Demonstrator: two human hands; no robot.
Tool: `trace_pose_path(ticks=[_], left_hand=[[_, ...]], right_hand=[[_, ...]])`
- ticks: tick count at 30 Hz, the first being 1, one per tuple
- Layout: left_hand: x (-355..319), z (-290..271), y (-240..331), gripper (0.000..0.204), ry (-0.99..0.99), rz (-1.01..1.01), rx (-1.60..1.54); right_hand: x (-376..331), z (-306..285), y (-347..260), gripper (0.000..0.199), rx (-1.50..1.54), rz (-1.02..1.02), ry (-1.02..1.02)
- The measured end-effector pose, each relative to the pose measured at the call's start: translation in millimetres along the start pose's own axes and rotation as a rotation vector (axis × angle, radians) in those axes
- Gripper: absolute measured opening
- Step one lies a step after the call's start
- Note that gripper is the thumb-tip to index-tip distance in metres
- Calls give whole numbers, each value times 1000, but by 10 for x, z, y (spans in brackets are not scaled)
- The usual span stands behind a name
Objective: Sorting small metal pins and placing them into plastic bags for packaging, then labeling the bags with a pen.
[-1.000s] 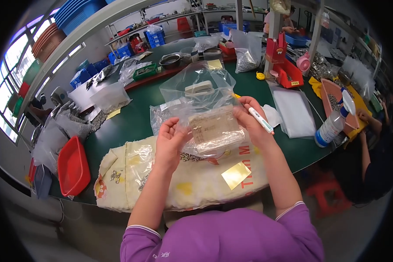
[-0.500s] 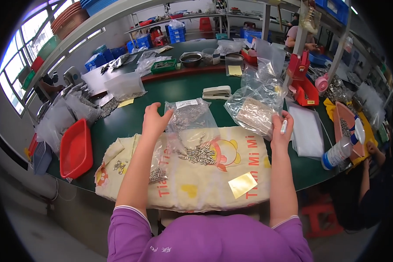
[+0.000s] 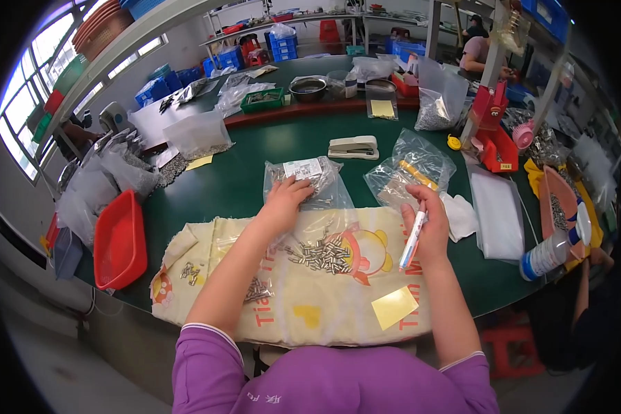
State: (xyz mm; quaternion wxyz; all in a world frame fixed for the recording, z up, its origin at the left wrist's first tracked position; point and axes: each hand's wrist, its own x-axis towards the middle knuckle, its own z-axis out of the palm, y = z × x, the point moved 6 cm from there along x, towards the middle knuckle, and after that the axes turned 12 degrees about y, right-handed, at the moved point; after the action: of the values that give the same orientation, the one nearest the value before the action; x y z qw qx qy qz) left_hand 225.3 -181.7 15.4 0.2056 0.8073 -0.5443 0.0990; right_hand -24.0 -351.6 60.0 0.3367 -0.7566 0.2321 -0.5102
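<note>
My left hand [image 3: 288,200] lies with its fingers stretched over a clear plastic bag [image 3: 324,172] of small metal parts that has a white label. Gripped in my right hand [image 3: 431,221] is a white marker pen [image 3: 412,238], pointing down toward the cloth. Just beyond that hand a clear bag [image 3: 431,148] with a yellow strip and brownish contents rests on the green table. Below my left hand, loose metal pins [image 3: 324,255] are heaped on the cream printed cloth [image 3: 324,321]. Another clear bag [image 3: 259,290] of pins sits partly behind my left forearm.
A stapler [image 3: 352,147] stands beyond the bags. The red basket [image 3: 121,241] is at left; a yellow note [image 3: 395,308] lies on the cloth. Plastic sheets [image 3: 493,214], a bottle [image 3: 545,257] and a pink tray [image 3: 557,200] are at right. Another person [image 3: 477,54] sits far right.
My right hand has let go of the clear bag, which now lies on the table, and keeps the marker pen. My left hand has come down and right onto the labelled bag.
</note>
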Motion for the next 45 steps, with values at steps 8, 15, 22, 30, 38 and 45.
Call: trace_pose_path(ticks=[8,15,22,30,38,45], left_hand=[[-82,-97,70,56,-16,56,-39],[-97,-158,71,49,-22,61,-84],[-136,-121,69,48,16,132,-11],[-274,-318,423,58,-186,118,-161],[-395,-307,545,68,-183,151,-96],[-616,-351,552,65,-167,147,-124]], right_hand=[[-77,84,-140,36,-49,-116,-36],[-141,224,-313,35,-131,-123,-233],[-169,278,-347,37,-181,-177,-324],[-135,255,-394,37,-174,-208,-343],[-214,267,-280,35,-217,-66,-385],[-288,369,-204,24,-189,-47,-498]])
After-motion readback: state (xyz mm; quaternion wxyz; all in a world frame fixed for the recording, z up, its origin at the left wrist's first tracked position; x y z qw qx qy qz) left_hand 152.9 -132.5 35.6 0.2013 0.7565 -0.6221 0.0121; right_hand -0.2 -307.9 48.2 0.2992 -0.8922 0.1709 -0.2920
